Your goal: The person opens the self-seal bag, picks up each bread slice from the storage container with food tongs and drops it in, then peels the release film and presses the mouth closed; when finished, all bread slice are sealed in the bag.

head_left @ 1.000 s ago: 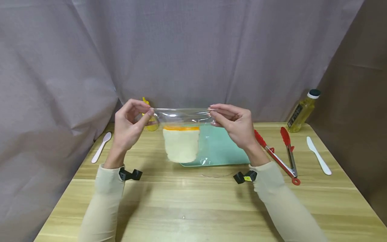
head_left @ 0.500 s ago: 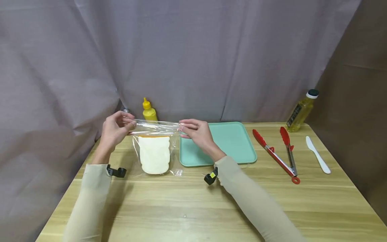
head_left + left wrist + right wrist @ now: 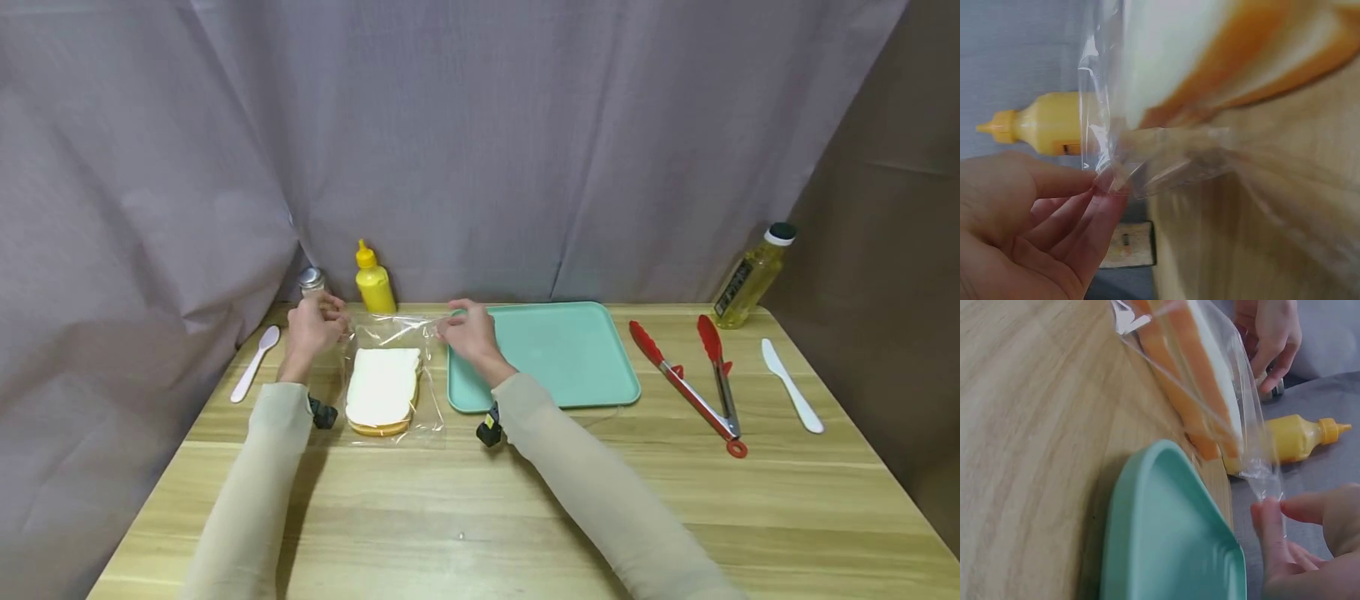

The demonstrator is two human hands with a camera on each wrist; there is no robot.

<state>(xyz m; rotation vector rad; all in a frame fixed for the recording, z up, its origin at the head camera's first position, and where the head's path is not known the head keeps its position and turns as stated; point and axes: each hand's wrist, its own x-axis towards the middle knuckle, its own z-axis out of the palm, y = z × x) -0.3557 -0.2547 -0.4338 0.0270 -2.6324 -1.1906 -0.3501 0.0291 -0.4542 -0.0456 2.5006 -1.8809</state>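
Bread bag flat on the bench, mouth hard to see.
My left hand and right hand pinched its far corners; its long axis ran away from me.

A clear plastic bag lies flat on the wooden table, just left of the green tray. Inside are slices of white bread with orange-brown crusts, stacked on each other. The bag's top edge points to the back and is pulled up a little.
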